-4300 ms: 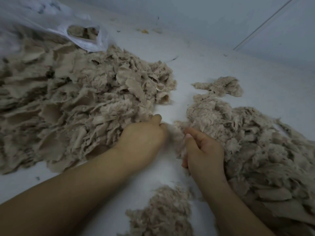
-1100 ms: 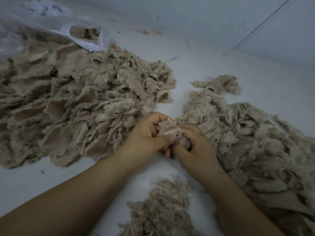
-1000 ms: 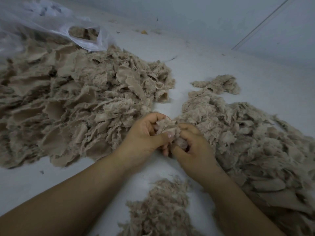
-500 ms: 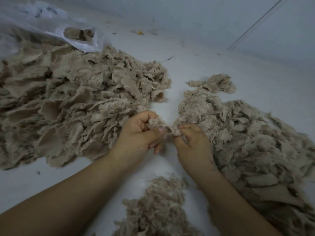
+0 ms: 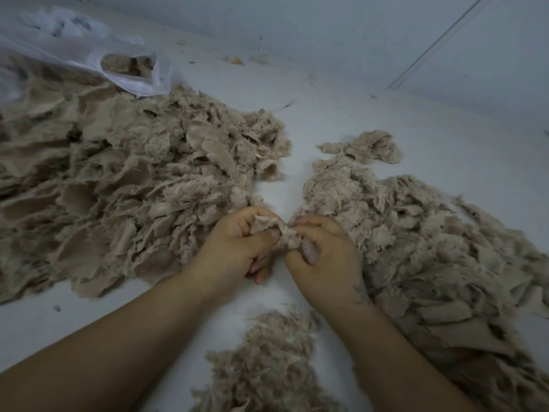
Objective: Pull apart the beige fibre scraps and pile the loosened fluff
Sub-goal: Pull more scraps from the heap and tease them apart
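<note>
Clearly the scrap [image 5: 274, 233] is soft, light and frays easily; left hand [image 5: 237, 248] and right hand [image 5: 323, 257] each pinch one end in a tight grip.

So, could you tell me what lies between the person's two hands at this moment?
In the head view, a beige fibre scrap bridges the left hand and the right hand, both pinching it.

White floor [image 5: 371, 120], matte, lit dim and bluish. Pale wall [image 5: 341, 28] runs across 11 to 2 o'clock. Thin vertical seam [image 5: 439, 43] on wall at 1 o'clock, meets floor there. Small debris specks [image 5: 236, 60] along the wall base at 12.
</note>
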